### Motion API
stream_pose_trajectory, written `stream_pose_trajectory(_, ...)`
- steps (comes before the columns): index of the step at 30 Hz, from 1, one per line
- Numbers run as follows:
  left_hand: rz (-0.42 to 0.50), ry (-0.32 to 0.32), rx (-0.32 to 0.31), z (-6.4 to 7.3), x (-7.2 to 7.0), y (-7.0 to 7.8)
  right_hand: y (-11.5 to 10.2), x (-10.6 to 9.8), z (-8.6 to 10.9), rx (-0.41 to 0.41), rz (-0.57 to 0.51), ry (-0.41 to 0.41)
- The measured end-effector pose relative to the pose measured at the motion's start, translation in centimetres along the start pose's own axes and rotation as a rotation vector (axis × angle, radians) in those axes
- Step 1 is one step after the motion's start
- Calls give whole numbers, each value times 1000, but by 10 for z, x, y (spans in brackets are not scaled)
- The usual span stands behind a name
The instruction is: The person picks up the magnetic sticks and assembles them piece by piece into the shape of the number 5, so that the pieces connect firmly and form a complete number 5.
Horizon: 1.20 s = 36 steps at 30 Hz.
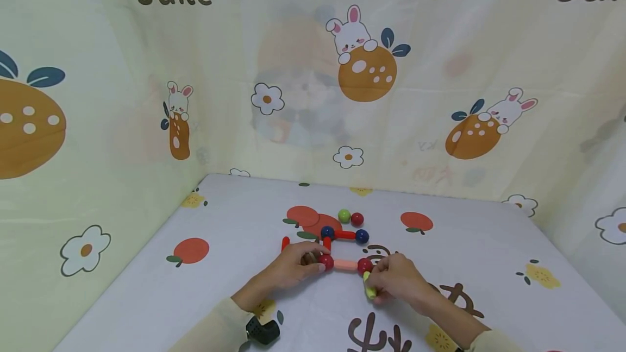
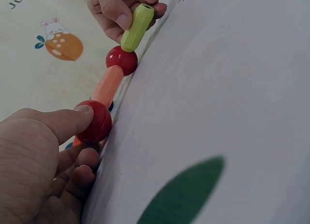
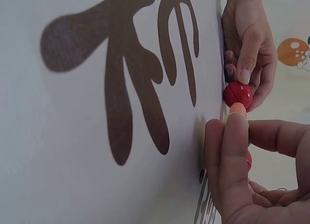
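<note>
My left hand (image 1: 295, 261) grips a red ball (image 2: 99, 122), its thumb on top in the left wrist view. A salmon-pink rod (image 1: 345, 265) joins that ball to a second red ball (image 1: 364, 266) on the right. My right hand (image 1: 398, 276) pinches a yellow-green rod (image 2: 138, 28) between thumb and fingers, one end right at the second ball. From the left red ball a short red rod (image 1: 326, 243) runs back to a blue ball (image 1: 327, 232). Another red rod (image 1: 345, 234) links this to a second blue ball (image 1: 362, 237). Fingers hide most of the yellow-green rod in the right wrist view.
Behind the joined pieces lie a loose green ball (image 1: 344, 216) and a dark red ball (image 1: 357, 219). A separate red rod (image 1: 286, 243) shows just beyond the left hand. Printed cloth (image 1: 235, 232) covers the table, with hanging curtains (image 1: 293, 140) around its back and sides.
</note>
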<state>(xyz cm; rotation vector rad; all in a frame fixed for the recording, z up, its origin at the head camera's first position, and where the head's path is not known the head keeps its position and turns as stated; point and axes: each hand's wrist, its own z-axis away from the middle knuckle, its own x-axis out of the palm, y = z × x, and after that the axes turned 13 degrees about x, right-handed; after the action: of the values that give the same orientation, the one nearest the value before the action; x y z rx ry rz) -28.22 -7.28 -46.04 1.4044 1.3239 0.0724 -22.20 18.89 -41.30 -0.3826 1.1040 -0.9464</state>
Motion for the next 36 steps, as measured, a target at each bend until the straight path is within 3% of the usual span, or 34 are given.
stream_pose_trajectory(17, -14, -2, -7, -1, 0, 0, 0, -3, -3, -7, 12, 10)
stream_pose_trajectory(26, -9, -4, 1, 0, 1, -2, -2, -7, -20, -60, 11, 119)
stream_pose_trajectory(36, -7, 3, 15, 0, 2, -6, -12, -14, -50, -131, 146, 299)
